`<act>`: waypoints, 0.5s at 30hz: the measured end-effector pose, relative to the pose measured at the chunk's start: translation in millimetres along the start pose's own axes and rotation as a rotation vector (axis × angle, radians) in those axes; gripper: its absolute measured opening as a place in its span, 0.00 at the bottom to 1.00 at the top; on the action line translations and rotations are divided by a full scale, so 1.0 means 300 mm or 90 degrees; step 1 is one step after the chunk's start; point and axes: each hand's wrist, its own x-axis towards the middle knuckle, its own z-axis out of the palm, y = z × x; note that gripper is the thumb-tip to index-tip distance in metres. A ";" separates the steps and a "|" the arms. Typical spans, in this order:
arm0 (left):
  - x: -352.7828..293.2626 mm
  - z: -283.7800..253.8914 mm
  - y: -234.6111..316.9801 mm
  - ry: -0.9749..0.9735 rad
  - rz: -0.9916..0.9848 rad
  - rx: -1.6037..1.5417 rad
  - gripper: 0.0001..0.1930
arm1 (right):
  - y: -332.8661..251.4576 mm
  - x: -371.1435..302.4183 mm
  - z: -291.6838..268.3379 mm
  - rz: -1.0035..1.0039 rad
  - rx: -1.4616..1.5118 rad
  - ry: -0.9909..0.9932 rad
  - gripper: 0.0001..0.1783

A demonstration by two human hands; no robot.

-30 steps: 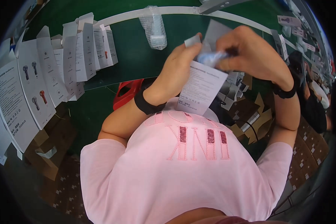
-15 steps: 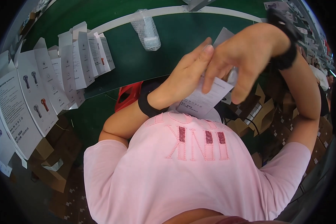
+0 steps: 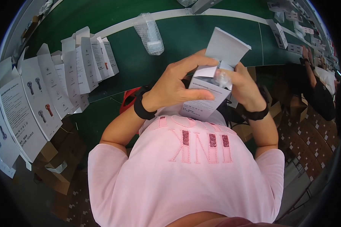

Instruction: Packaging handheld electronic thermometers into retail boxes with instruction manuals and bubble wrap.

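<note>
Right grip (image 3: 248,91): lowered to carton's (image 3: 201,101) three o'clock; closure unclear
Left grip (image 3: 174,81): clasping it, nine o'clock
Carton: likely light, creasable; hold low

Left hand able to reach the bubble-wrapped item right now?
Probably, once the left hand leaves the open white carton; nothing visible blocks the way to the bubble-wrapped item.

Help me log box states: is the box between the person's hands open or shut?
Open. The white box has its large flap raised, and clear plastic shows at its mouth by the right hand.
</note>
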 end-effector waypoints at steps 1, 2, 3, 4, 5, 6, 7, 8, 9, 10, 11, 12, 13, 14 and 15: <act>0.006 -0.006 -0.007 -0.012 0.000 0.028 0.34 | 0.009 -0.007 0.020 -0.035 -0.019 0.042 0.39; 0.012 -0.008 -0.012 -0.024 -0.001 0.056 0.30 | -0.006 -0.018 0.013 -0.098 -0.047 0.053 0.38; 0.018 -0.002 -0.009 -0.027 -0.007 0.056 0.30 | -0.020 -0.026 0.012 -0.096 -0.040 0.055 0.38; 0.030 0.006 0.000 -0.021 -0.014 0.047 0.29 | -0.036 -0.033 0.014 -0.165 -0.079 0.095 0.40; 0.040 0.011 0.006 -0.016 -0.020 0.037 0.28 | -0.053 -0.039 0.012 -0.233 -0.120 0.135 0.41; 0.050 0.013 0.012 -0.020 -0.022 0.036 0.28 | -0.078 -0.051 -0.009 -0.200 -0.074 0.068 0.45; 0.058 0.009 0.017 -0.032 -0.022 0.062 0.28 | -0.075 -0.057 -0.038 -0.199 -0.073 0.072 0.45; 0.066 0.009 0.021 -0.043 -0.022 0.088 0.27 | -0.070 -0.062 -0.068 -0.181 0.018 0.031 0.46; 0.075 0.012 0.023 -0.046 -0.024 0.086 0.27 | -0.061 -0.061 -0.085 -0.161 0.109 -0.010 0.47; 0.084 0.016 0.024 -0.055 -0.032 0.104 0.27 | -0.049 -0.064 -0.088 -0.176 0.074 -0.002 0.50; 0.090 0.019 0.025 -0.063 -0.040 0.123 0.28 | -0.053 -0.066 -0.080 -0.175 0.074 0.000 0.50; 0.094 0.020 0.025 -0.065 -0.042 0.122 0.28 | -0.060 -0.065 -0.065 -0.167 0.032 0.052 0.52; 0.096 0.021 0.026 -0.059 -0.045 0.132 0.29 | -0.064 -0.065 -0.056 -0.159 -0.010 0.104 0.55; 0.099 0.023 0.028 -0.052 -0.047 0.143 0.31 | -0.057 -0.063 -0.059 -0.159 -0.009 0.105 0.55; 0.104 0.032 0.029 -0.055 -0.047 0.143 0.31 | -0.046 -0.059 -0.064 -0.140 -0.050 0.125 0.58</act>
